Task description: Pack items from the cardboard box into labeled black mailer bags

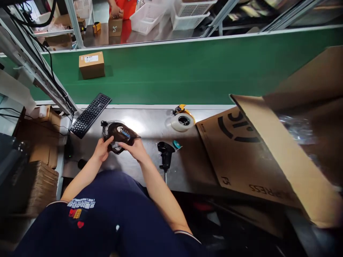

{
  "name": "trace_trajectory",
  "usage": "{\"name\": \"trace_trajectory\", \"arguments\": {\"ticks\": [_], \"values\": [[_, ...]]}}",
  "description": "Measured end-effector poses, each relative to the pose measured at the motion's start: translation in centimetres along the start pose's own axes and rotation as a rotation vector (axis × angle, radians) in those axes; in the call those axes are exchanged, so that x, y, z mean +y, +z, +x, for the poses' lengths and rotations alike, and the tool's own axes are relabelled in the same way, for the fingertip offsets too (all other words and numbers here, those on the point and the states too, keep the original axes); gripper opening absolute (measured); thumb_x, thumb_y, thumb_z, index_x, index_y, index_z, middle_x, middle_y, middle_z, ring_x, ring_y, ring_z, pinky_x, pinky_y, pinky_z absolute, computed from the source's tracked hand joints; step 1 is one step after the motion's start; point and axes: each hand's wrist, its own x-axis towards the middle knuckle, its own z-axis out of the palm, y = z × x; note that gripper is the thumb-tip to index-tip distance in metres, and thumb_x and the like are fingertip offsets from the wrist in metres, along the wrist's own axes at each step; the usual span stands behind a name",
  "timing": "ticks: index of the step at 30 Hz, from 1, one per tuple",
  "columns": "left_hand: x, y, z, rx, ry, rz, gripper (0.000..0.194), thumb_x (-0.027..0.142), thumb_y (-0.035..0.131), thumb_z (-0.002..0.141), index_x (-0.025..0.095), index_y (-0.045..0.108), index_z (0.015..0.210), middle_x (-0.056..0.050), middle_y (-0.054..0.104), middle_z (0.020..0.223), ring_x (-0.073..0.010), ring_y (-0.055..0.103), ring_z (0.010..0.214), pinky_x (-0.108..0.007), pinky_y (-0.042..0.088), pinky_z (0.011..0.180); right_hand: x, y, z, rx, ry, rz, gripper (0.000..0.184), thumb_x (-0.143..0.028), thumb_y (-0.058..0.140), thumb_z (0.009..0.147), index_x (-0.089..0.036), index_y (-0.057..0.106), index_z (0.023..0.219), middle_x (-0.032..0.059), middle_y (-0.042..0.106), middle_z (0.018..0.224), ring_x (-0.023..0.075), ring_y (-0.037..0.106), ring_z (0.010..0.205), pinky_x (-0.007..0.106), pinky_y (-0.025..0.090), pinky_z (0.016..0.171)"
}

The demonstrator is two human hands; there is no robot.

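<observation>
Between both hands, above the metal worktop, is a dark round item in a clear plastic bag point(117, 132). It looks coiled, with an opening in the middle and a blue-and-white label; its exact kind I cannot make out. My left hand point(101, 149) pinches the bag's near left edge, thumb on top. My right hand point(136, 149) grips the near right side, its thumb lying across the front. To the right of my right hand lies a black barcode scanner point(165, 154), with a small teal round thing point(177, 144) beside it.
A black keyboard point(90, 115) lies at the left. Behind the scanner is a tape dispenser with a clear roll point(183, 122). A large open carton point(241, 150) fills the right. Beyond, a green conveyor belt point(171, 75) carries a small cardboard box point(92, 65). Another person's hand point(115, 10) shows across it.
</observation>
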Motion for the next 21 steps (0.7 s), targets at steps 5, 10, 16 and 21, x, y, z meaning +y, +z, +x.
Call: {"name": "trace_trajectory", "arguments": {"ticks": [5,10,16,21], "values": [[0.1,-1.1,0.3,0.154,0.1,0.01,0.055,0.046,0.107,0.043,0.017,0.08,0.08,-0.003,0.08,0.08,-0.02,0.073,0.079,-0.032,0.058,0.081,0.5,1.5,0.1,-0.021,-0.006,0.096,0.049,-0.05,0.093,0.069,-0.027,0.079,0.11,0.0054,0.082,0.118,0.0318,0.072,0.118,0.05,0.055,0.115],[0.5,-1.5,-0.3,0.024,0.168,0.113,0.057,0.039,0.105,0.051,0.017,0.081,0.097,-0.007,0.083,0.097,-0.0265,0.076,0.099,-0.039,0.058,0.097,1.5,2.0,-0.3,-0.021,0.116,0.018,0.046,-0.065,0.085,0.074,-0.025,0.079,0.095,0.005,0.078,0.086,0.0277,0.072,0.083,0.045,0.064,0.081],[0.1,-2.4,0.0,0.166,0.328,0.224,0.037,0.039,0.098,0.063,0.017,0.079,0.088,-0.004,0.079,0.086,-0.0229,0.072,0.085,-0.035,0.058,0.086,2.9,2.6,-1.9,-0.104,0.212,0.019,0.062,-0.069,0.084,0.072,-0.025,0.071,0.114,0.0081,0.077,0.097,0.0269,0.071,0.081,0.044,0.064,0.074],[1.5,-2.8,0.2,0.007,0.291,0.406,0.021,0.034,0.094,0.071,0.018,0.081,0.077,-0.004,0.074,0.073,-0.0221,0.066,0.074,-0.035,0.056,0.077,0.9,0.2,-2.5,0.22,-0.115,-0.208,0.105,-0.057,0.092,0.068,-0.029,0.044,0.157,0.0166,0.056,0.157,0.0332,0.061,0.136,0.053,0.052,0.114]]}}
